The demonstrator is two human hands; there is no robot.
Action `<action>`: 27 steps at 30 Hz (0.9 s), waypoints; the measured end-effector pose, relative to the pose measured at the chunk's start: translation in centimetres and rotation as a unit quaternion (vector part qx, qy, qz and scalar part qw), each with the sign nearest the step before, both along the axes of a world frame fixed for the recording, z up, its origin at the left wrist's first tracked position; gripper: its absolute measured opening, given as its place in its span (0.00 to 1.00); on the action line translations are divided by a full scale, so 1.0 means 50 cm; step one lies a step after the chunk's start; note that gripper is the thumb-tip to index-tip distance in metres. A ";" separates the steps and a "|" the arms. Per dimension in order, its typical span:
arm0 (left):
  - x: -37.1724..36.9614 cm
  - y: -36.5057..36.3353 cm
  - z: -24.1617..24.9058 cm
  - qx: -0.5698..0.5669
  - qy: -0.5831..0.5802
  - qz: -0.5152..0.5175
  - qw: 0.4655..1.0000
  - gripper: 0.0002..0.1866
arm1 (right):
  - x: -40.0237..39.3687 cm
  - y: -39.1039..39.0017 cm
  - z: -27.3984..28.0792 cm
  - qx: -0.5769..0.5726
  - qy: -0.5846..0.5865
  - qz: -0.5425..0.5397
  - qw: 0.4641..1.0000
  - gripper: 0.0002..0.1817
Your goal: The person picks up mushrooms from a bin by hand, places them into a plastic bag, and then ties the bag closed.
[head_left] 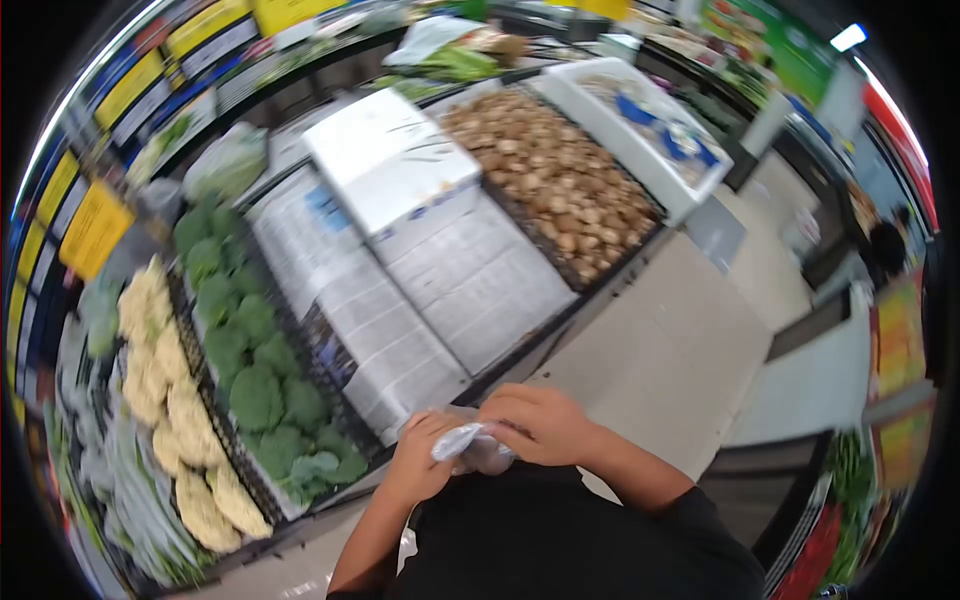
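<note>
Close to my black shirt, both hands grip a clear plastic bag. The fingers of my left hand are curled round its left side. On the other side, my right hand pinches the bag near its top. Something pinkish-brown shows blurrily through the plastic below; its kind cannot be made out. Just beyond my hands lies the front edge of a produce stand, with newspaper lining its middle bins.
Broccoli and cauliflower fill rows on the left, beside long green stalks. A white foam box rests on the stand. Brown mushrooms lie farther right, next to a white foam tray. A person is at the far right.
</note>
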State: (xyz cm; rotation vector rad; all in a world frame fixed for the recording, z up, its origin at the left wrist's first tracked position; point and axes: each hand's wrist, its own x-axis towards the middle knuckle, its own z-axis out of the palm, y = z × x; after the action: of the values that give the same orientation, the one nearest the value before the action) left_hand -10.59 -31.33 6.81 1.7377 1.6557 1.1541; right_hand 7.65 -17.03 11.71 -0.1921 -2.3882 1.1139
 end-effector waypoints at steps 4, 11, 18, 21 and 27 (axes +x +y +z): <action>0.044 0.009 -0.034 -0.019 -0.069 -0.036 0.997 0.13 | 0.059 -0.057 0.028 0.092 -0.090 -0.072 0.989 0.19; 0.119 0.034 -0.041 -0.123 -0.146 -0.155 0.969 0.09 | 0.151 -0.158 0.013 0.142 -0.206 -0.213 0.944 0.28; 0.201 0.050 -0.039 -0.110 -0.145 -0.253 0.950 0.10 | 0.237 -0.207 0.011 0.104 -0.164 -0.313 0.929 0.25; 0.225 0.070 -0.046 -0.101 -0.125 -0.284 0.945 0.13 | 0.303 -0.209 -0.002 -0.002 -0.052 -0.319 0.946 0.20; 0.267 0.118 -0.040 -0.163 -0.195 -0.216 0.943 0.14 | 0.575 -0.241 -0.363 -0.356 -0.067 -0.473 0.803 0.27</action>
State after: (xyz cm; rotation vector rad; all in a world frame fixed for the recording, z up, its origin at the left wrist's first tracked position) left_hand 2.77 -25.44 4.83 1.4476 1.0832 0.8835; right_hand 36.42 -29.09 -6.47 -1.5500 -1.4306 1.3705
